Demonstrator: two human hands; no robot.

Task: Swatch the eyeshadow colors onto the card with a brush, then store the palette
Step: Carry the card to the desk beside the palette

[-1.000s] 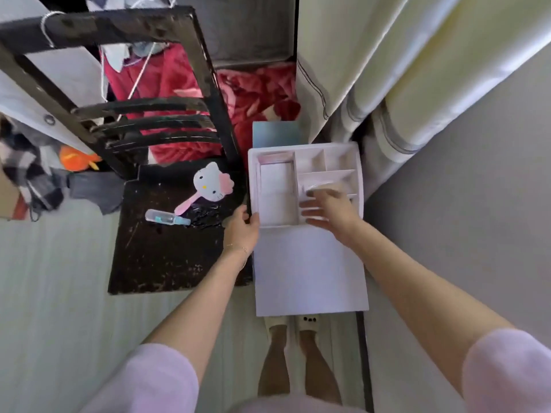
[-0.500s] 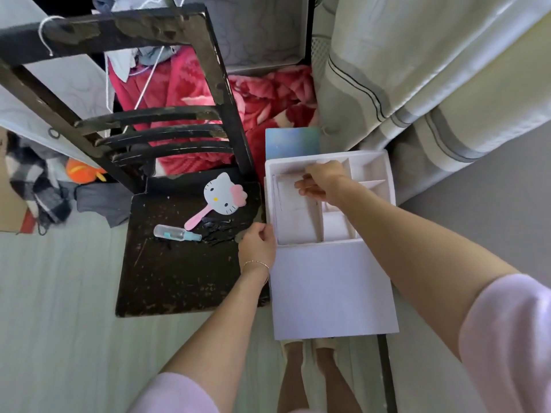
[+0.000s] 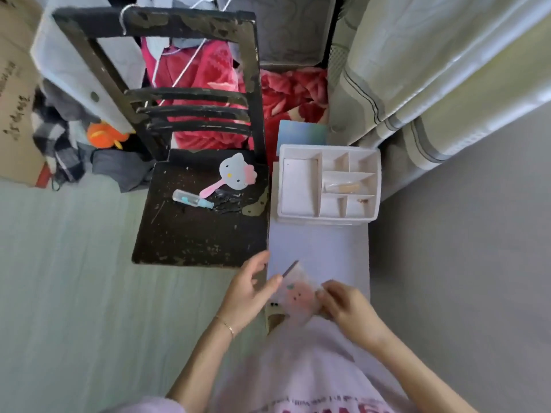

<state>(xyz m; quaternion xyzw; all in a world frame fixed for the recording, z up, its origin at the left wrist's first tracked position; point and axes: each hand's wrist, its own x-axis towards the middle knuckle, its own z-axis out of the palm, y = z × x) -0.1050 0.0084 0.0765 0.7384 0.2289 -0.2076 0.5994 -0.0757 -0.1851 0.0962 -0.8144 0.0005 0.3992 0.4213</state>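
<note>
A small pink palette point(image 3: 298, 299) with a cartoon face on its lid is held near my body, over the front edge of a white table point(image 3: 319, 245). My right hand point(image 3: 346, 305) grips its right side. My left hand point(image 3: 250, 290) touches its left edge with thumb and fingertips. The image is blurred there, so I cannot tell whether the lid is lifted. Farther back on the table stands a white compartment organizer point(image 3: 328, 183); a brush-like item point(image 3: 346, 187) lies in its middle right compartment. A white card point(image 3: 296, 186) lies in its large left compartment.
A worn black chair point(image 3: 199, 222) stands left of the table, holding a cat-face hand mirror point(image 3: 234, 175), a small clear tube point(image 3: 192, 198) and dark hair clips. Red blankets and clothes pile behind. A curtain point(image 3: 432, 84) hangs at the right. A cardboard box sits far left.
My right hand left the organizer and came back toward my body with the pink palette. My left hand let go of the organizer's edge and joined it at the palette.
</note>
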